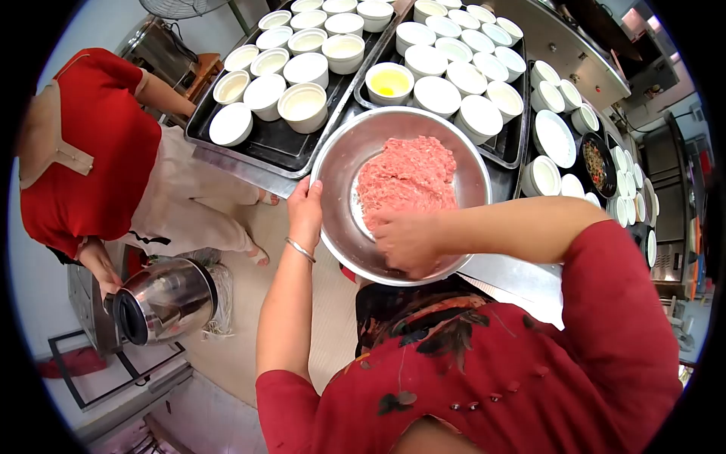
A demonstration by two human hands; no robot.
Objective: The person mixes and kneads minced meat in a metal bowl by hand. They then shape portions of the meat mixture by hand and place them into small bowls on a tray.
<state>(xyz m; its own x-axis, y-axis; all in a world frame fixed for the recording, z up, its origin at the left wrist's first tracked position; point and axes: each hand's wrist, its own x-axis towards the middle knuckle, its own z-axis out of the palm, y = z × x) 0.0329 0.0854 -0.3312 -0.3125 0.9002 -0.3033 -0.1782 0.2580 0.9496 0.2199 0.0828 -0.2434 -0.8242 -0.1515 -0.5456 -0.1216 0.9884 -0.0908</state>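
A wide steel mixing bowl (473,163) stands tilted towards me at the counter's edge. Pink minced meat (408,174) lies in a lump inside it. My left hand (305,206), with a bangle at the wrist, grips the bowl's left rim, thumb on top. Down in the bowl, my right hand (408,240) has its fingers curled against the lower edge of the meat. Those fingers are slightly blurred, and the fingertips are partly hidden.
Two black trays (283,155) (514,144) hold many white cups; one cup (389,83) contains yellow liquid. More cups and a dark pan of chopped food (597,163) stand right. A person in red (106,144) at left holds a steel kettle (170,299).
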